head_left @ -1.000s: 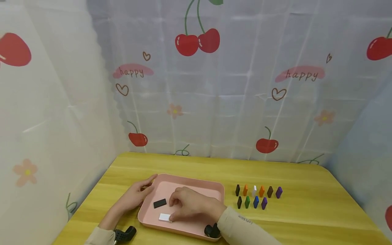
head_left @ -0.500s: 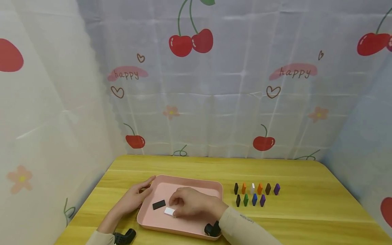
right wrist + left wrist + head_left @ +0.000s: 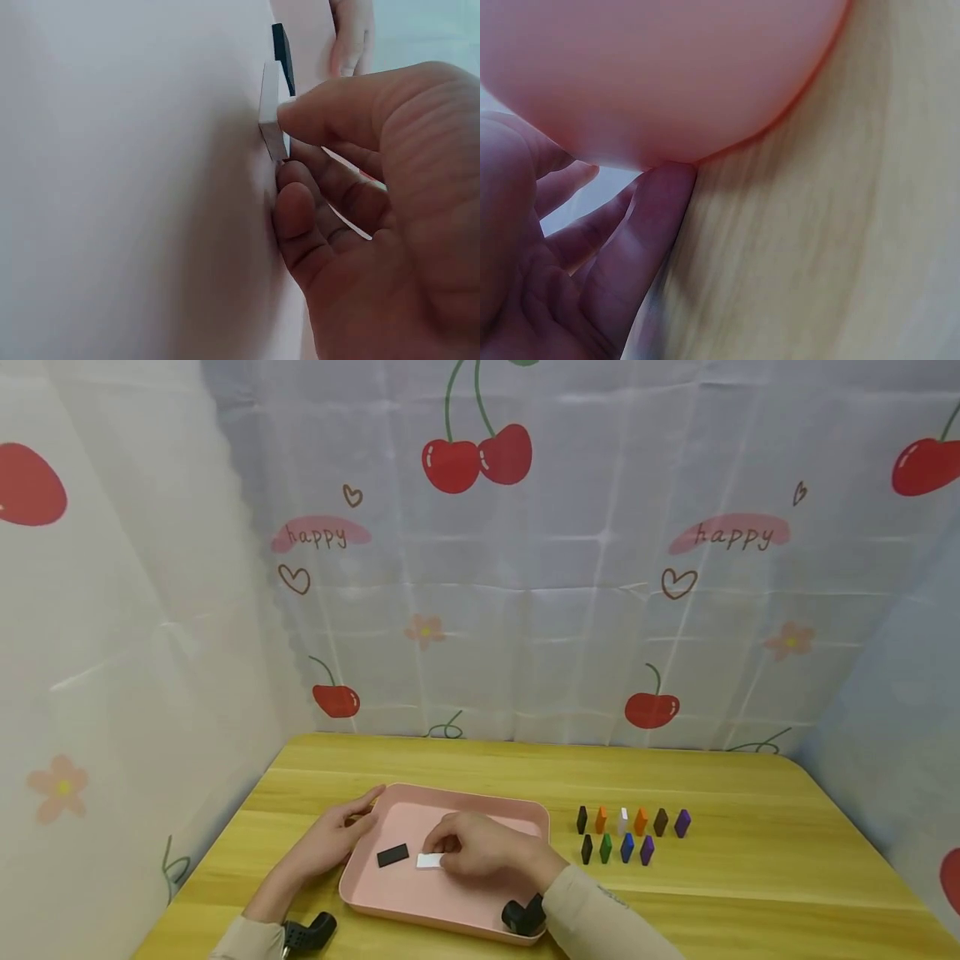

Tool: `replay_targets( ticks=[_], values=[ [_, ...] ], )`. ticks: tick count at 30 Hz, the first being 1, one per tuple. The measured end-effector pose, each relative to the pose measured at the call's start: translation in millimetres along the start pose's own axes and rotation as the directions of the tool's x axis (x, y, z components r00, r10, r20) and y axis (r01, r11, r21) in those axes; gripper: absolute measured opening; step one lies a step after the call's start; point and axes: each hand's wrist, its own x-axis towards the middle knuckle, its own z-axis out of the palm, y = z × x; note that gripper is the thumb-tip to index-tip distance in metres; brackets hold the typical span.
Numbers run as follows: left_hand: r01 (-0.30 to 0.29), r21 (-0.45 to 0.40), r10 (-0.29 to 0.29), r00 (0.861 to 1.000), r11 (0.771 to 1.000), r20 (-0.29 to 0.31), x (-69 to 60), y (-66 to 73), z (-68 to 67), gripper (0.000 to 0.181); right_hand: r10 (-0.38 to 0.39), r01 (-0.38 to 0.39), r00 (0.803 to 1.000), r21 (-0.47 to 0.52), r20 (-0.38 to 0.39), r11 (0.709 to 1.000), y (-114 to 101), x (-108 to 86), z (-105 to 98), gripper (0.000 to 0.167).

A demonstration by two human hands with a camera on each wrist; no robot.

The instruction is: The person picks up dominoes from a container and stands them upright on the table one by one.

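Observation:
My right hand pinches the right end of a white domino block, low over the floor of the pink tray. In the right wrist view, my thumb lies on the white block and the other fingers curl below it. Just left of it in the tray lies a black domino block. My left hand rests against the tray's left edge, its thumb and fingers touching the outer wall, as the left wrist view also shows. Part of the white block is hidden behind my right fingers.
Right of the tray, several small domino blocks in black, orange, white, brown, purple, green and blue stand upright in two rows on the wooden table. A cherry-patterned curtain surrounds the back and sides.
The white block has moved from below the black one, right and farther back, and turned roughly level. My right hand moved with it. The left hand stays at the tray's edge.

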Motion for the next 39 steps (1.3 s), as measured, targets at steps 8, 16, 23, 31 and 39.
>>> replay_targets(
  ticks=[8,16,23,31,39],
  values=[
    [-0.005,0.001,0.005,1.000,1.000,0.010,-0.3,0.4,-2.6,0.049,-0.078,0.077,0.997,-0.072,-0.012,0.994,-1.0,9.4,6.2,0.018],
    [-0.010,0.013,0.010,1.000,1.000,0.010,-0.9,-0.3,-2.3,0.049,-0.102,0.099,0.995,-0.205,-0.007,0.974,-5.3,14.2,11.2,0.026],
    [-0.007,0.009,0.007,1.000,1.000,0.008,-1.6,-0.5,-2.0,0.049,-0.117,0.111,0.993,-0.232,-0.011,0.966,-8.1,14.8,11.3,0.014],
    [-0.015,-0.003,0.015,1.000,1.000,0.014,-1.4,-0.1,-3.0,0.049,-0.141,0.133,0.990,-0.259,-0.015,0.957,-7.2,14.7,10.9,0.014],
    [-0.023,0.018,0.023,1.000,1.000,0.013,-1.9,3.2,-1.0,0.049,-0.131,0.125,0.991,-0.209,-0.017,0.970,-7.5,9.1,7.3,0.013]
  ],
)
